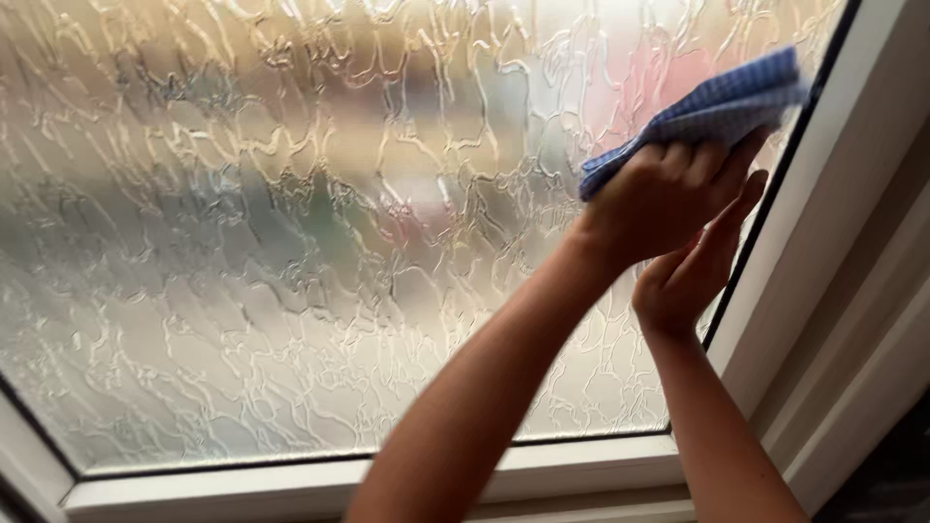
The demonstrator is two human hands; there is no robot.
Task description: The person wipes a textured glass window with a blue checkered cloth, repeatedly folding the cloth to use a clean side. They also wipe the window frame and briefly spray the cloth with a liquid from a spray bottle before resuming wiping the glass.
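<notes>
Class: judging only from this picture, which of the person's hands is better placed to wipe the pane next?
Probably the left hand: its grip holds the blue checked cloth against the textured glass. The right hand lies behind it, holding nothing visible.

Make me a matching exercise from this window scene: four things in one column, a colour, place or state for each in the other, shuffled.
Things:
1. cloth
2. window pane
3. window frame
4. right hand

Descriptions:
A. white
B. open, palm towards the glass, below the left hand
C. blue checked, gripped by the left hand
D. textured, frosted

Pairs: 1-C, 2-D, 3-A, 4-B
</notes>
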